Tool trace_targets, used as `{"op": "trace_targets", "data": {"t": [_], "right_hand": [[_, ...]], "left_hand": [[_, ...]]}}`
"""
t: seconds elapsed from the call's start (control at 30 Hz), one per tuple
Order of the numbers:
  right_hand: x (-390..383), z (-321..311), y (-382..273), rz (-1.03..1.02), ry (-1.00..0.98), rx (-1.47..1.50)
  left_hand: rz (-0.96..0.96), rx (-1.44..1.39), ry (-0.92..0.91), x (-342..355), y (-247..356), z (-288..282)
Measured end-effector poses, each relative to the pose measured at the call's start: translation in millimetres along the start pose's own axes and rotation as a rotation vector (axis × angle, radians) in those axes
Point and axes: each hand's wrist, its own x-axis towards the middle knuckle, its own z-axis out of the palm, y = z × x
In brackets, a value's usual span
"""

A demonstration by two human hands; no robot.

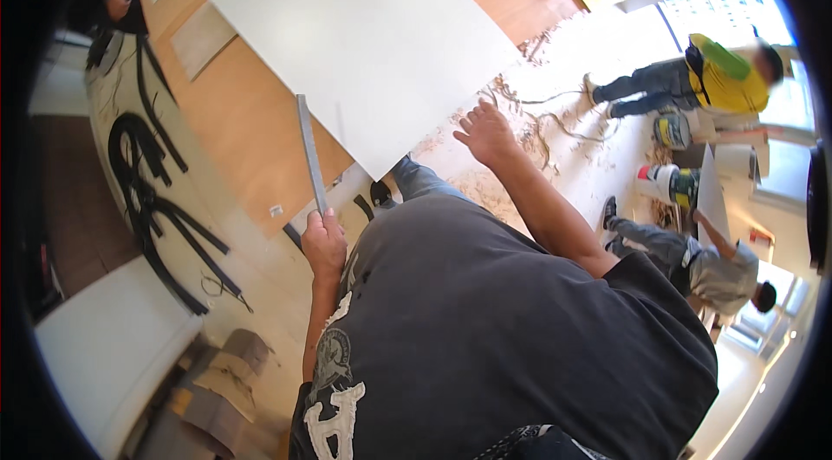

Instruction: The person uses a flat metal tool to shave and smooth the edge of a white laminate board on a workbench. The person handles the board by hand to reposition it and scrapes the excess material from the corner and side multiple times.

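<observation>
My left hand (324, 239) is closed round the lower end of a long, flat grey bar (309, 148), which points away from me beside the left edge of a large white sheet (364, 44). The sheet lies over an orange-tan wooden surface (243, 130), with one corner toward my body. My right hand (485, 132) hangs open near the sheet's right edge, fingers apart and slightly bent, holding nothing.
Black strips (139, 165) lie at the left, near another person's hand (117, 5). Cardboard (243, 356) is lower left. At the right, one co-worker (728, 78) stands near buckets (672, 182) and another (719, 274) carries a board. Shavings (529, 100) litter the floor.
</observation>
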Motion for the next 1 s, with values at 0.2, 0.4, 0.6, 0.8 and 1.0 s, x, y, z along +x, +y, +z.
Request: {"op": "trace_targets", "data": {"t": [0.2,0.4,0.6,0.8,1.0], "right_hand": [[33.3,-10.9,30.8,-0.006,-0.085,0.074],[8.9,20.0,26.7,-0.022,-0.086,0.068],[12.5,-8.0,18.1,0.063,-0.179,0.149],[14.9,-34.0,-2.3,0.221,-0.323,0.281],[30.0,-95.1,-34.0,-0.089,-0.068,-0.159]], "left_hand": [[0.179,0.147,-0.106,23.9,21.0,11.1],[0.239,0.121,-0.116,27.6,41.5,4.4],[0.317,0.252,-0.111,47.0,53.8,38.6],[0.400,0.372,-0.269,56.3,135.8,81.1],[0.605,0.824,-0.597,61.4,232.8,133.0]]}}
